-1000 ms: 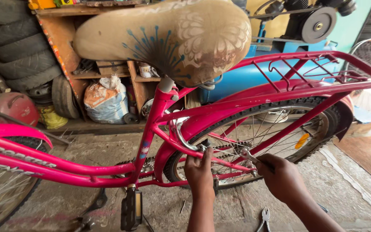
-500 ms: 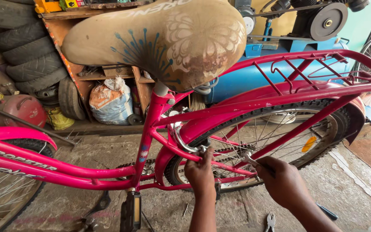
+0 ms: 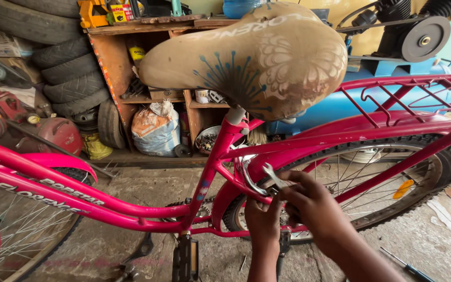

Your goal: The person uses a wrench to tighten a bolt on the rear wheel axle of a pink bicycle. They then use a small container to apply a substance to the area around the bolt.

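Against the back wall stands a wooden shelf unit. On its top left corner sit a yellow box-shaped package and, just beside it, a small carton with a red and white label. A yellow tin rests inside the upper compartment, and small white printed boxes lie on the middle shelf. At the foot of the unit, on its lower ledge, leans a bulging white sack with orange and blue print. Stacked black tyres fill the space left of the shelf.

A bright pink bicycle crosses the whole view, with white lettering along its down tubes, a worn tan saddle patterned with blue and white flowers, and a pink rear rack over the spoked rear wheel.

The right hand is closed around a silver open-ended spanner, whose head points up and left beside the chrome mudguard stay, just behind the seat tube. The left hand sits directly below, fingers curled tight against the frame near the wheel hub; what it grips is hidden, possibly a nut or a second tool. A screwdriver lies on the concrete floor at the lower right.
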